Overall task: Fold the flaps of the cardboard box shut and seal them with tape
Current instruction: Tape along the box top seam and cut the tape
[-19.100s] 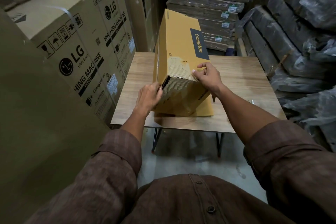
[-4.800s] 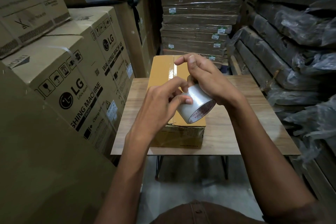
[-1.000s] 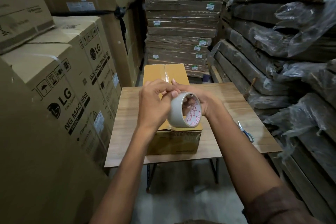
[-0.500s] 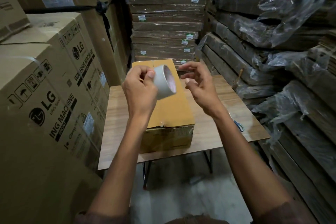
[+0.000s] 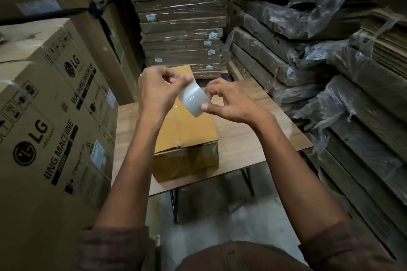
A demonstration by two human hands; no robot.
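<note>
Since half a second ago the right hand (image 5: pixel 229 104) has closed onto the tape roll (image 5: pixel 193 100), which the left hand (image 5: pixel 158 92) alone held before; both now pinch it between fingertips and thumbs, raised above the far half of the cardboard box (image 5: pixel 187 138). Box lies flaps shut, a glossy tape strip along its top seam, lengthwise at the table (image 5: pixel 253 138) middle, near end almost at the near edge. LG cartons (image 5: pixel 48 127) crowd the left edge, wrapped stacks (image 5: pixel 330 72) the right.

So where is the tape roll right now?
Centre of the head view: the tape roll is held by the left hand and right hand above the cardboard box.
</note>
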